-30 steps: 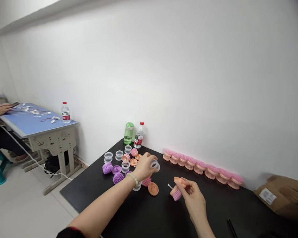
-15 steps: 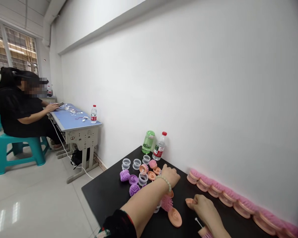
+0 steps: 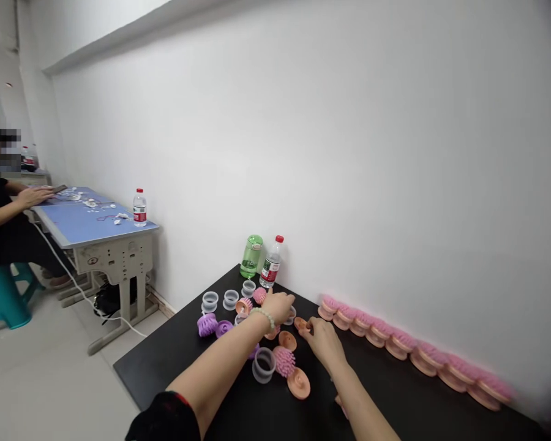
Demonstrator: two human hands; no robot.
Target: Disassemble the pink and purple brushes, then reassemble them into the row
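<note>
Eight pink-bristled pieces (image 3: 398, 343) line the wall edge of the black worktop (image 3: 165, 358); two bottles (image 3: 270, 264) stand at its far corner (one green, one red-capped). Six clear rings can be counted, some partly hidden. The right hand's (image 3: 324, 340) grip is closed on the rim of an orange disc (image 3: 300, 323), round and shallow, above the worktop's middle. A clear ring (image 3: 289, 316), flanged and translucent, sits at the left hand's (image 3: 279, 306) fingertips; whether that grip holds it, I cannot tell.
</note>
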